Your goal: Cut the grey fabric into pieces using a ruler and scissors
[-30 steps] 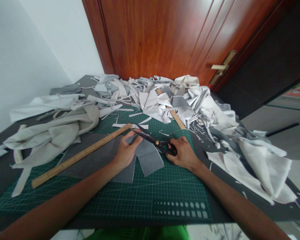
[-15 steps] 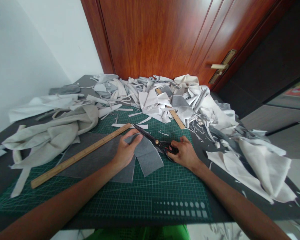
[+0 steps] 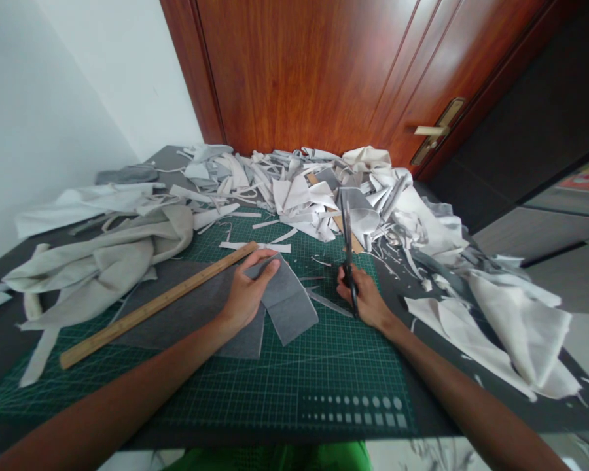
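Note:
My left hand (image 3: 249, 288) pinches the upper end of a small grey fabric piece (image 3: 290, 307) between thumb and fingers. The piece slants down to the right over the green cutting mat (image 3: 343, 373). In my right hand (image 3: 368, 297) is a pair of black scissors (image 3: 347, 242), blades pointing up and away, apart from the fabric. A thin grey offcut strip (image 3: 328, 303) lies on the mat between the hands. Under my left hand and forearm rests a larger dark grey fabric sheet (image 3: 177, 314), with a wooden ruler (image 3: 152, 307) lying diagonally across it.
White and grey scraps (image 3: 294, 196) are heaped along the back, partly covering a second wooden ruler (image 3: 351, 237). Crumpled beige cloth (image 3: 112, 268) lies at left, pale fabric pieces (image 3: 515, 333) at right. Behind the table stand a wooden door (image 3: 304, 72) and a white wall (image 3: 93, 78).
The scissors have left the fabric's edge and swung upright in my right hand. A narrow strip now lies loose on the mat. My left hand keeps its hold on the grey piece.

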Tool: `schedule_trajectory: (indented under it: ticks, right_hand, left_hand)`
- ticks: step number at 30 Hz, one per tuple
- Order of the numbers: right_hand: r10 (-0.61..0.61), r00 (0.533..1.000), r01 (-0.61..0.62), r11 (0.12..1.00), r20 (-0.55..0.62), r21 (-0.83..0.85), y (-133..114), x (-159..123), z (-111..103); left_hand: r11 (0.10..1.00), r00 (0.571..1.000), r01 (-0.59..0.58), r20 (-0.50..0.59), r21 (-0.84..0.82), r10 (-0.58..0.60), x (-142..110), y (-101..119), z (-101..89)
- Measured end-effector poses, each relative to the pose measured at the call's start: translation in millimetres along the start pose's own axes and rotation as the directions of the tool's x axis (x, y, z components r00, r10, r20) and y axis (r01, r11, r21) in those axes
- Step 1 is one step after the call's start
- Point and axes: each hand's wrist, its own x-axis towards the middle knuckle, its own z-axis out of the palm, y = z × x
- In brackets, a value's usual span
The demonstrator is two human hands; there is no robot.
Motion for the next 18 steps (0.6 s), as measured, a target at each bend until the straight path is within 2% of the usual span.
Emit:
schedule_trajectory:
  ticks: [4,8,12,13,15,18]
  right_hand:
    - [-0.018,0.999,0.016,0.999,0.039,0.049,0,0,1]
    - [-0.03,0.997,0.027,0.999,0.071,0.03,-2,0,0]
    - [-0.059,0.993,0.064,0.997,0.105,-0.041,-5,0,1]
    - [-0.071,0.991,0.078,0.995,0.111,-0.059,-6,0,2]
    - [-0.086,0.99,0.095,0.992,0.109,-0.085,-7,0,4]
    - [-0.085,0.991,0.095,0.991,0.1,-0.097,-6,0,5]
  left_hand:
    - [0.999,0.998,0.05,0.031,-0.005,-0.049,-1,1,1.1]
    - [0.998,0.998,0.06,0.026,-0.019,-0.06,-1,1,3.3]
    - [0.997,0.999,0.023,0.041,0.078,-0.026,0,2,-0.4]
    - [0.989,0.996,-0.006,0.088,0.146,-0.007,0,3,-2.3]
    - [0.946,0.966,-0.088,0.258,0.311,0.005,0,6,-6.1]
    - [0.807,0.841,-0.285,0.539,0.517,-0.048,-3,9,-10.8]
